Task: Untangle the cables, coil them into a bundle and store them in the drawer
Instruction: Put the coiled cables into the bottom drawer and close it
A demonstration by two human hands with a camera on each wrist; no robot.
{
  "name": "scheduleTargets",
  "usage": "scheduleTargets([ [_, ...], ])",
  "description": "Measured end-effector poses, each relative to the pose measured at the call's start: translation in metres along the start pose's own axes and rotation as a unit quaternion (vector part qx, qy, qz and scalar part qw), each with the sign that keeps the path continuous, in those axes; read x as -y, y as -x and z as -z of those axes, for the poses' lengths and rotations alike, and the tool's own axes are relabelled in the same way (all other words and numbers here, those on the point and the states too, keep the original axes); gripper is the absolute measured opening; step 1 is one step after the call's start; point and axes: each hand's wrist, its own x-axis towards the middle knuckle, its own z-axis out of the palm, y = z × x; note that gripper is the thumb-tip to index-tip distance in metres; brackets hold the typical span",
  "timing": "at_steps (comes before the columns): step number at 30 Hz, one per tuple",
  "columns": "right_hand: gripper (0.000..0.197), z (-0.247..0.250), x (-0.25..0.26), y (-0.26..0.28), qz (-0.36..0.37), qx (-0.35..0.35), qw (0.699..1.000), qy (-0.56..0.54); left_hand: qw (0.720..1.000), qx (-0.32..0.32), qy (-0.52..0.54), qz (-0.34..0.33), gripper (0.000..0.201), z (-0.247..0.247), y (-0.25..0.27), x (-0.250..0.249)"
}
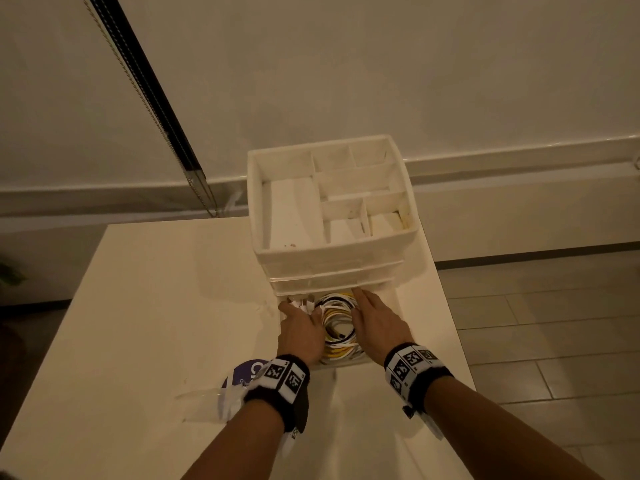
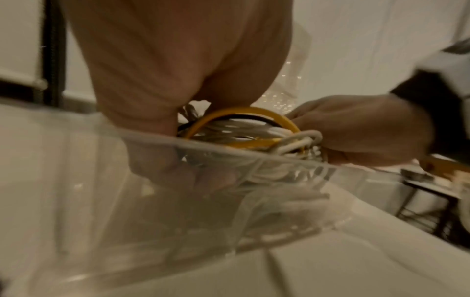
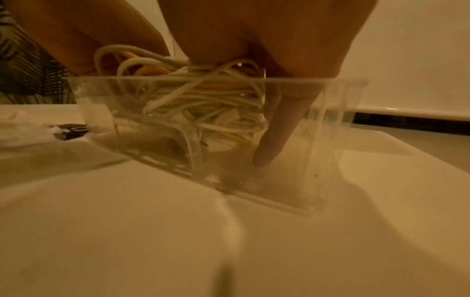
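Cables [image 1: 337, 323] coiled, white and yellow plus a dark strand, sitting inside clear drawer [image 1: 391, 303] pulled out toward the person from bottom of white organizer [image 1: 332, 268]. Nearest: both wrists with tagged bands, purple disc [image 1: 247, 372] and clear wrap on table [image 1: 138, 306] by left wrist. Left hand [image 1: 299, 332] on left side of coil, fingers reaching down into drawer along the bundle; curled round the strands or just pressing, cannot tell. Right hand [image 1: 377, 322] on right side, fingers fairly straight, one fingertip [image 3: 264, 158] pointing down to drawer floor just beside coil, others pressing top of bundle. Hands apart, coil between them, about equally near. Coil lying flat, slightly longer front to back, along drawer's slide direction; top loops poking above front wall in both wrist views. Judgement: storing step nearly done; next needs loops pushed below rim, then hands out and drawer slid away from the person, into organizer. Risk: raised loops catching on tier above. Farther: open compartment tray [image 1: 329, 195] on top, then wall and floor.
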Motion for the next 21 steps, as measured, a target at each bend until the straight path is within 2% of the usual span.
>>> scheduleTargets([
  [3,0.049,-0.005,0.004,0.002,-0.034,0.006,0.999,-0.019,1.000,-0.012,0.006,0.020,0.045,-0.008,-0.002,0.000],
  [5,0.048,-0.009,0.006,0.003,-0.052,-0.019,0.998,-0.027,1.000,-0.010,0.008,0.028,0.046,-0.012,0.001,0.000],
  [9,0.050,-0.013,0.006,-0.001,-0.066,-0.023,0.997,-0.019,0.998,0.014,-0.028,0.046,0.068,-0.009,0.001,-0.004],
  [13,0.051,-0.018,0.007,-0.002,-0.067,-0.052,0.996,-0.018,0.995,0.044,-0.083,0.025,0.081,0.010,0.022,-0.011],
  [14,0.051,-0.019,0.006,-0.002,-0.059,-0.051,0.997,-0.012,0.994,0.037,-0.106,0.010,0.080,0.016,0.032,-0.013],
  [16,0.051,-0.020,0.005,-0.002,-0.049,-0.051,0.997,0.005,0.986,-0.021,-0.154,-0.053,0.069,0.026,0.055,-0.011],
  [19,0.051,-0.019,0.006,0.001,-0.026,-0.074,0.996,0.039,0.953,-0.112,-0.182,-0.213,0.044,0.030,0.073,0.000],
  [20,0.050,-0.018,0.007,0.002,-0.021,-0.085,0.996,0.035,0.942,-0.114,-0.183,-0.258,0.042,0.027,0.070,0.005],
  [21,0.048,-0.017,0.008,0.004,-0.019,-0.096,0.995,0.028,0.934,-0.084,-0.197,-0.286,0.042,0.024,0.064,0.010],
])
